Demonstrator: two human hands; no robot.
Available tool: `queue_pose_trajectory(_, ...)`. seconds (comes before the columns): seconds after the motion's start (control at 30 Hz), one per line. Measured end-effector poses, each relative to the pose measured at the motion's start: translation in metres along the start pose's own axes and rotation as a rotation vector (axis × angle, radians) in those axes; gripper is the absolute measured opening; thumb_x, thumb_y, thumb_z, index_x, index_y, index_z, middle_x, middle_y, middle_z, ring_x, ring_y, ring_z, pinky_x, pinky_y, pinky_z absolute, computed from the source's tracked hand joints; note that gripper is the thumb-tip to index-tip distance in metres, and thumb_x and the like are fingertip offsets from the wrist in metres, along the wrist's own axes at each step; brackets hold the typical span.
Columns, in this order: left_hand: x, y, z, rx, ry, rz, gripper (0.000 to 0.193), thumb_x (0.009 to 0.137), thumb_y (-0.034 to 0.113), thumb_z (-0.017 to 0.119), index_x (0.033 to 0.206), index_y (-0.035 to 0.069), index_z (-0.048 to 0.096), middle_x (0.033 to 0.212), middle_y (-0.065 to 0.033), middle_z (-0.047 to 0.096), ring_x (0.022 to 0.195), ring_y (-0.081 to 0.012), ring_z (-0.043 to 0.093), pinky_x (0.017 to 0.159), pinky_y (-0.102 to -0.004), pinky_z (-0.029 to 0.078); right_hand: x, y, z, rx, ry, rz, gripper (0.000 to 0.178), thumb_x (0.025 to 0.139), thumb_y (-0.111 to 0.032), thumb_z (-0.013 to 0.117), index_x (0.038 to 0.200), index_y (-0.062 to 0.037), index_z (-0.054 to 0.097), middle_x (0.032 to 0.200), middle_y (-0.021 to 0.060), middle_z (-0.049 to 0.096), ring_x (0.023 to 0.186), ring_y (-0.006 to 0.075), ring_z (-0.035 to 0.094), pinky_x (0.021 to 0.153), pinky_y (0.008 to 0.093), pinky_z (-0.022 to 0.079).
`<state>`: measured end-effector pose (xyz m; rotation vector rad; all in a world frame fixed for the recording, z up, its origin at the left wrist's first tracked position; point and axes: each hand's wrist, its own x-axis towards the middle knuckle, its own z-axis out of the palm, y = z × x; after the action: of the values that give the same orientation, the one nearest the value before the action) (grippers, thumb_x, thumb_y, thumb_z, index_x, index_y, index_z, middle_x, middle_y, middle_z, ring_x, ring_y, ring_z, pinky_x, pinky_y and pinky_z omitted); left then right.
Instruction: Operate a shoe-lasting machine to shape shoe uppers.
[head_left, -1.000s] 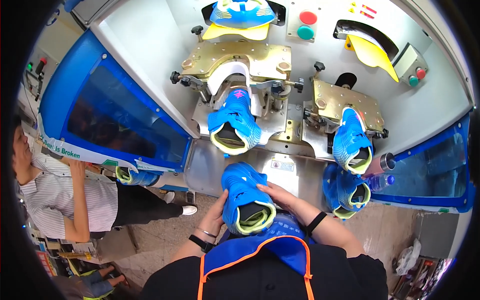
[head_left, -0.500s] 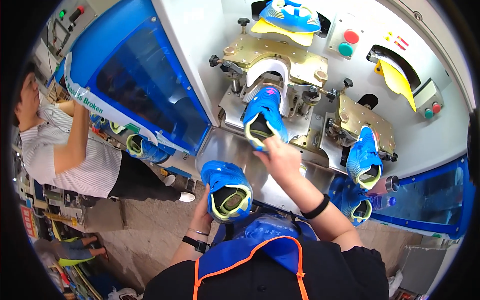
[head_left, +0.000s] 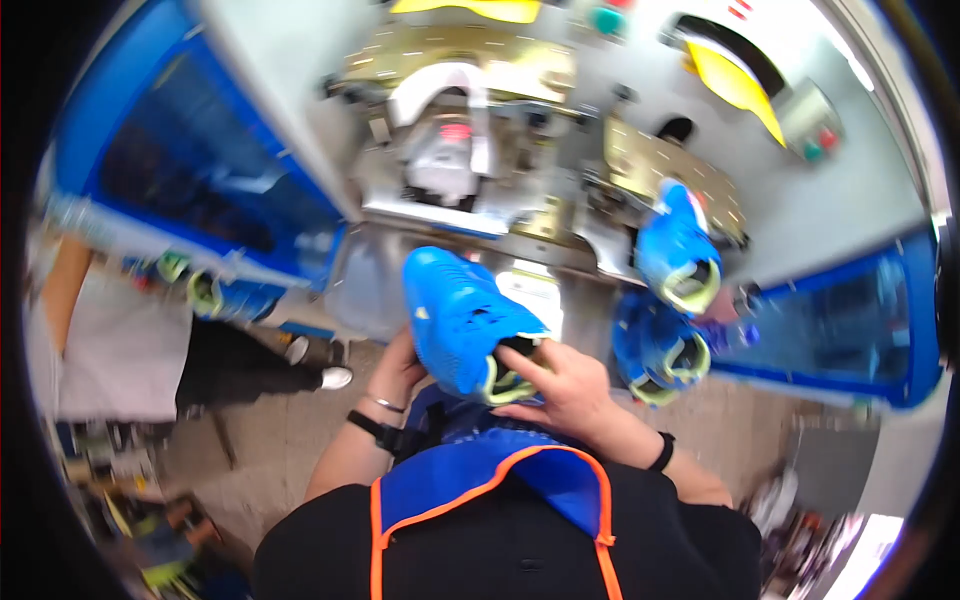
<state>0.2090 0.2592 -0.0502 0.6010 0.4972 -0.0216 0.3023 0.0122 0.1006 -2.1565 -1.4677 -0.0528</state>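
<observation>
A blue sneaker [head_left: 450,310] with a pale green collar lies across in front of my chest, its toe pointing up and left. My right hand [head_left: 565,390] grips it at the heel, with a finger in the shoe opening. Against its left side is my left hand [head_left: 398,370], the fingers mostly hidden behind blue shoe upper. Whether a second sneaker sits under the first one there, I cannot tell. Beyond them stands the machine's light-coloured shoe form [head_left: 442,165], bare, inside a white U-shaped pad [head_left: 410,92]. Motion blurs the picture.
Another blue sneaker [head_left: 668,250] sits at the machine's right station, with one more sneaker [head_left: 640,345] just below it. Blue-framed doors [head_left: 310,245] flank the machine. Brass-coloured plates [head_left: 480,55] and knobs jut out above the form. A person in black trousers [head_left: 225,365] stands at left.
My right hand has drawn its sneaker off the machine's form and back toward my chest, beside my left hand. The form now shows bare. The whole view has shifted.
</observation>
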Motion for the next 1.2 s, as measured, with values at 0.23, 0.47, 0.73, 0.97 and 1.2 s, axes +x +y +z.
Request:
queue_pose_trajectory(0.23, 0.010, -0.027, 0.055, -0.036, -0.351, -0.167, 0.064, 0.089, 0.035, 0.072, 0.139, 0.005, 0.045, 0.134, -0.0120, 0.057, 0.120, -0.0254, 0.058, 0.103, -0.0400, 0.048, -0.052, 0.015, -0.001, -0.032, -0.155, 0.292, 0.056, 0.077, -0.057, 0.070, 0.117, -0.0176, 0.063, 0.095, 0.0122, 0.056, 0.067, 0.0272, 0.064, 0.056, 0.0376, 0.050)
queue_pose_trajectory(0.47, 0.065, -0.045, 0.067, 0.145, -0.115, -0.326, 0.054, 0.090, 0.012, 0.071, 0.137, 0.005, 0.046, 0.129, -0.0106, 0.060, 0.117, -0.0246, 0.059, 0.102, -0.0404, 0.049, -0.108, 0.026, -0.006, 0.285, 0.343, 0.364, 0.046, 0.077, -0.033, 0.076, 0.116, -0.0130, 0.064, 0.107, 0.0132, 0.060, 0.073, 0.0269, 0.065, 0.064, 0.0361, 0.054)
queue_pose_trajectory(0.73, 0.097, -0.049, 0.107, 0.313, -0.133, -0.331, 0.065, 0.083, 0.013, 0.078, 0.138, 0.006, 0.046, 0.128, -0.0097, 0.060, 0.114, -0.0245, 0.060, 0.100, -0.0404, 0.050, -0.241, 0.157, -0.033, 0.679, 1.165, 1.471, 0.061, 0.097, -0.054, 0.050, 0.123, 0.0009, 0.056, 0.119, 0.0138, 0.060, 0.109, 0.0223, 0.058, 0.092, 0.0341, 0.047)
queue_pose_trajectory(0.97, 0.129, -0.049, 0.133, 0.436, -0.182, -0.375, 0.064, 0.083, 0.012, 0.077, 0.138, 0.007, 0.046, 0.126, -0.0095, 0.061, 0.114, -0.0240, 0.060, 0.098, -0.0399, 0.051, -0.237, 0.210, 0.007, 1.350, 0.501, 1.375, 0.078, 0.087, -0.073, 0.050, 0.139, -0.0151, 0.051, 0.133, 0.0104, 0.057, 0.116, 0.0255, 0.054, 0.102, 0.0416, 0.039)
queue_pose_trajectory(1.2, 0.138, -0.025, 0.101, 0.495, -0.367, -0.508, 0.063, 0.083, 0.010, 0.076, 0.137, 0.002, 0.045, 0.125, -0.0123, 0.062, 0.111, -0.0248, 0.063, 0.097, -0.0392, 0.052, -0.170, 0.179, 0.033, 1.630, 0.248, 1.160, 0.079, 0.089, -0.050, 0.066, 0.148, -0.0075, 0.034, 0.133, 0.0052, 0.054, 0.119, 0.0145, 0.056, 0.099, 0.0326, 0.047)
